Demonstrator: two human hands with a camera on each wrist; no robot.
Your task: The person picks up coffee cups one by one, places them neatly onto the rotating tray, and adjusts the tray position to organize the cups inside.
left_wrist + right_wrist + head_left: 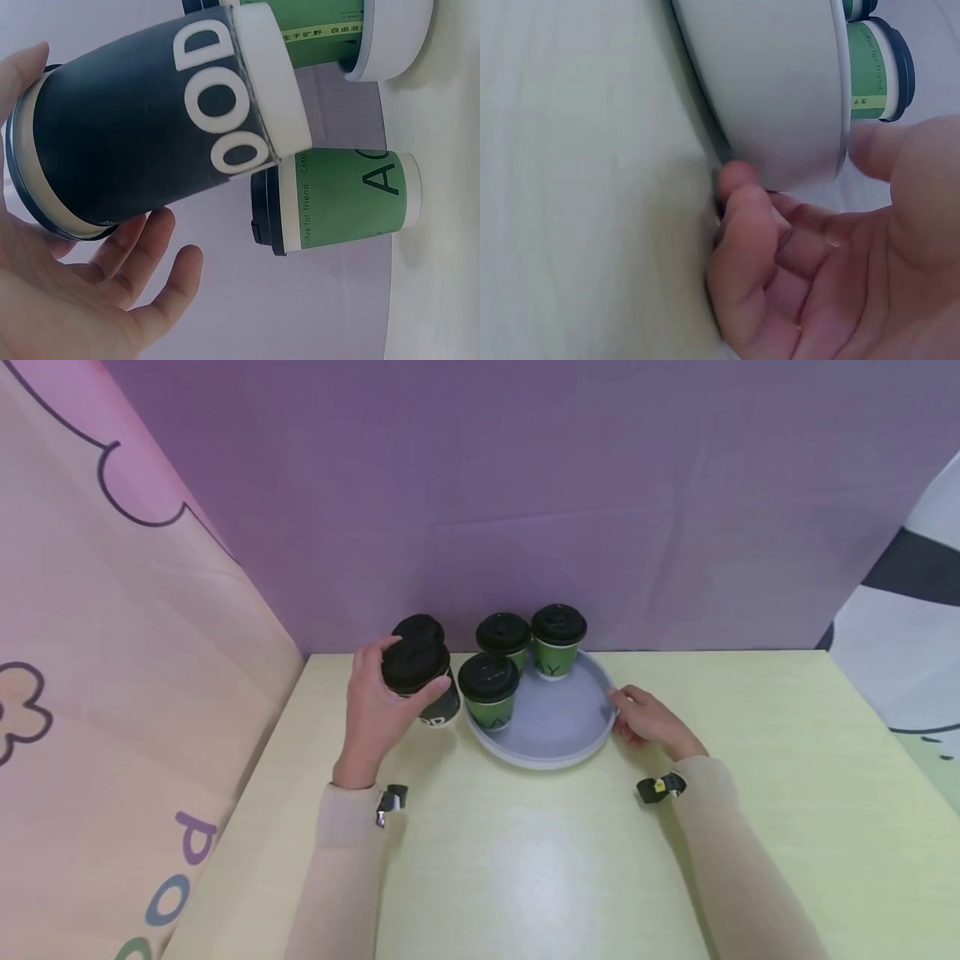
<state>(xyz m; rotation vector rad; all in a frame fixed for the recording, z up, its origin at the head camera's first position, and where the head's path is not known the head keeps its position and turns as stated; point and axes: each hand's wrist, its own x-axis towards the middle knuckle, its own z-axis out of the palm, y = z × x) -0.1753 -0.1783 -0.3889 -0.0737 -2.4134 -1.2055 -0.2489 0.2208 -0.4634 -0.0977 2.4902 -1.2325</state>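
My left hand (377, 708) holds a black paper cup (135, 112) with a black lid by its upper end, thumb and fingers around it. Raised and tilted, the cup shows white letters in the left wrist view. Behind it a lidded green paper cup (349, 199) stands on the table, mostly hidden in the head view. On the round grey tray (558, 731) are a front green cup (491, 706), a back green cup (504, 633) and a right green cup (557, 647), all black-lidded. My right hand (651, 720) pinches the tray's right edge, thumb at the rim (845, 97), fingers curled below.
The pale table (525, 860) meets a purple backdrop (525, 485) just behind the cups. A printed cloth wall (150, 652) rises along the left side, and another printed panel (915, 627) is at the right.
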